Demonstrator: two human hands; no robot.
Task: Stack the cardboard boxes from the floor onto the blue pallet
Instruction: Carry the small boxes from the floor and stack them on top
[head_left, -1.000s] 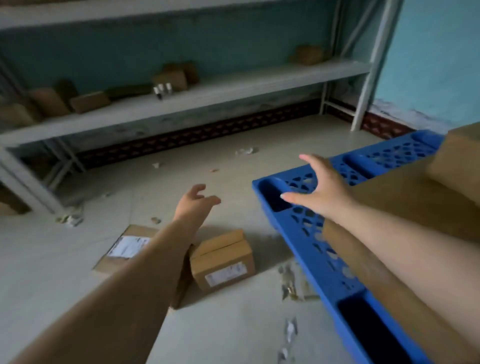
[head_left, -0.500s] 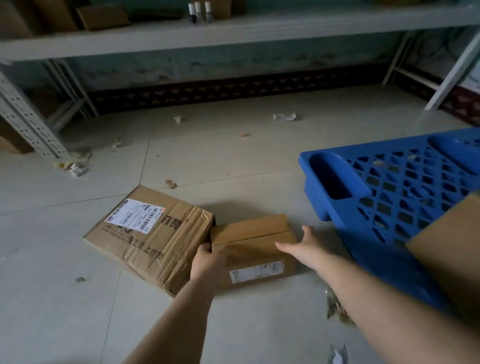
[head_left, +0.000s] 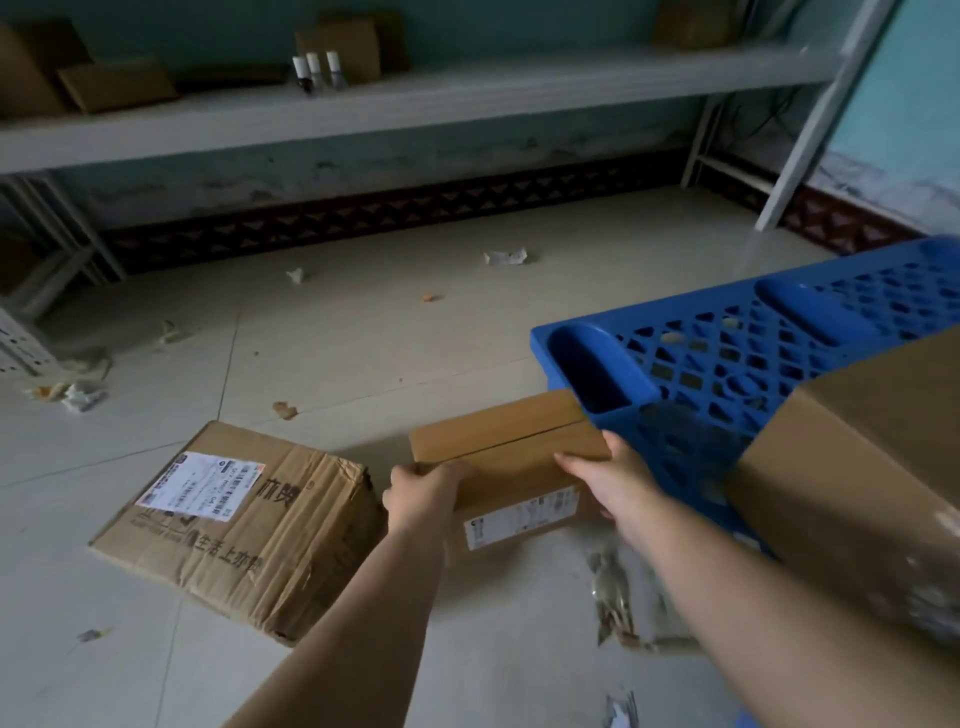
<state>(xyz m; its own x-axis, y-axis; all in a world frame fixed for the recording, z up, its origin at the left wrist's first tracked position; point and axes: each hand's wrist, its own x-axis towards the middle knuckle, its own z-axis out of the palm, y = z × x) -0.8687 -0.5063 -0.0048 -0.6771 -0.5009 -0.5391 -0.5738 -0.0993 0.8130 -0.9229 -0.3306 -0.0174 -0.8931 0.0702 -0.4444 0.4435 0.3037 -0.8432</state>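
The left hand (head_left: 423, 488) grips the near left corner of the small cardboard box (head_left: 506, 454), fingers curled over its top edge, while the right hand (head_left: 605, 480) clasps the box's right end, thumb on top and fingers wrapped down the side. Between the two hands the box runs left to right, its long axis crosswise to the forearms, its labelled face turned toward the person. It sits at floor level, tucked just beside the near corner of the blue pallet (head_left: 597, 358), whose rim overlaps the box's far right corner in this view. So the move ahead is likely up and to the right: the pallet deck lies beyond and right of the right hand, which is the nearer one to it. A large box (head_left: 878, 452) already occupies the pallet's near side, leaving open grid farther back. The bigger crumpled box (head_left: 244, 525) lies on the floor (head_left: 363, 338) just left of the left hand, untouched.
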